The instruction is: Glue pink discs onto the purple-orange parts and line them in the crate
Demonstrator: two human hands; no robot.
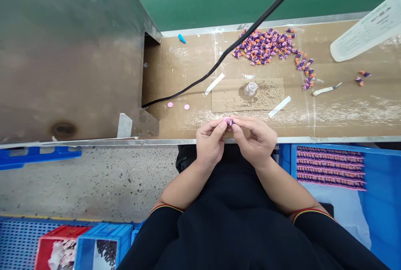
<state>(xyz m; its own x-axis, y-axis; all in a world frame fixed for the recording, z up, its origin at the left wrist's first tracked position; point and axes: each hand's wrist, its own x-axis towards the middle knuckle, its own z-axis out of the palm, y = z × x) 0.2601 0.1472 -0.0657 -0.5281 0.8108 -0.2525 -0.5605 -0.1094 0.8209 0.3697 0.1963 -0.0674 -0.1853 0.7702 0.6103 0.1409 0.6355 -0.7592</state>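
Close together at the bench's front edge, my two hands work on small pieces. My left hand (210, 140) pinches a pink disc (227, 119) between thumb and fingers. A small purple and pink figure (231, 122) is gripped in the fingertips of my right hand (255, 138). Figure and disc appear to touch, though the fingers partly cover both. Beyond my hands a small clear cup (250, 89) stands on a wet-spotted cardboard piece (225, 99). Two more pink discs, a left one (170, 104) and a right one (186, 107), lie flat to the left.
Many purple and orange figures (266, 46) are heaped at the back. A white-handled brush (326, 90) and a white bottle (363, 32) are at the right. A black cable (219, 59) crosses from a metal box (72, 53). A blue crate (380, 203) holds rows of figures (330, 167).
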